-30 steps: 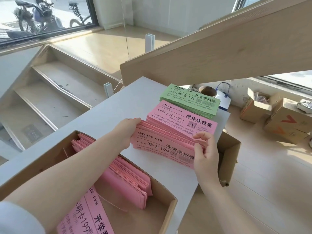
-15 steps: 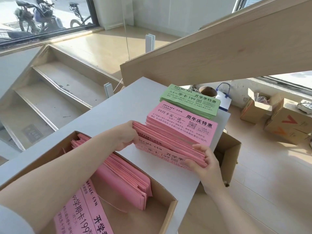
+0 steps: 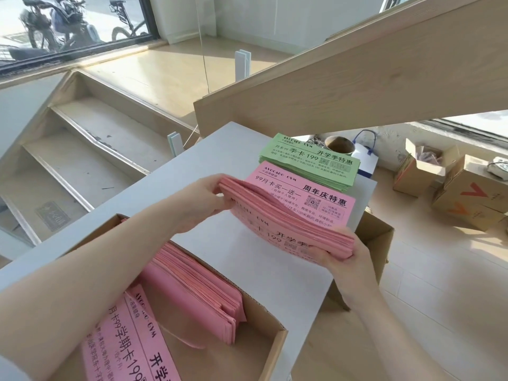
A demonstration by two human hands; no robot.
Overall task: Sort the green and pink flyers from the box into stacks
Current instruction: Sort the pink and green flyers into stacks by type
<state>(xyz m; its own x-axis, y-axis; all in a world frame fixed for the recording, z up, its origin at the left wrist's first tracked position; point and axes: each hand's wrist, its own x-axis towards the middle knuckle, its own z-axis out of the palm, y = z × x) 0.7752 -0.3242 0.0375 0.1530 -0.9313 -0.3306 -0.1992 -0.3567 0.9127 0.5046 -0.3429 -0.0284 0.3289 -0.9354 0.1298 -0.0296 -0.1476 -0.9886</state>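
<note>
Left hand and right hand each grip one end of the pink flyer bundle, held tilted above the worktop, apparently to square its edges before stacking.

I see a pale grey surface running away from me, and I take the open cardboard box at its near end as my mark. The box sits directly on the surface with pink flyers inside. Beyond the box, toward the far right corner, a pink stack lies flat, and just past it, touching or overlapping its far edge, a green stack. Between the box and the pink stack I see a bare strip.
</note>
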